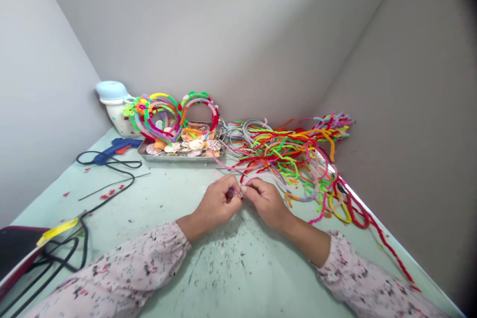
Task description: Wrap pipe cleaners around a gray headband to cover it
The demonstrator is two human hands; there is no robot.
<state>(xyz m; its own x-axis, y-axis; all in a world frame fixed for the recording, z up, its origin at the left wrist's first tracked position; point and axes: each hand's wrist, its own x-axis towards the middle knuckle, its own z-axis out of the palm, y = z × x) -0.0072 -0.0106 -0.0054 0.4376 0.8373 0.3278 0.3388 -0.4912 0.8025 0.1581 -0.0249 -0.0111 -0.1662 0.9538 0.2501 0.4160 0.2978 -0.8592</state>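
My left hand (219, 202) and my right hand (271, 204) meet above the middle of the table, thumbs and fingers pinched together. A pale pink pipe cleaner (276, 178) arches behind my right hand and runs into the pinch. A bit of purple fuzz (231, 191) shows between my left fingers, and the fingers hide most of what is held. Just beyond my hands spreads a tangled heap of coloured pipe cleaners (276, 146). To its left, a metal tray (182, 158) holds seashells (196, 144) and several pipe-cleaner-wrapped headbands (199, 98).
A blue glue gun (112, 150) lies at the left, its black cord (124, 186) trailing to the front. Behind it leans a white bottle with a light blue lid (112, 90). A yellow strip (57, 231) lies near the left edge. Grey walls enclose the table (242, 278), which bears dark specks.
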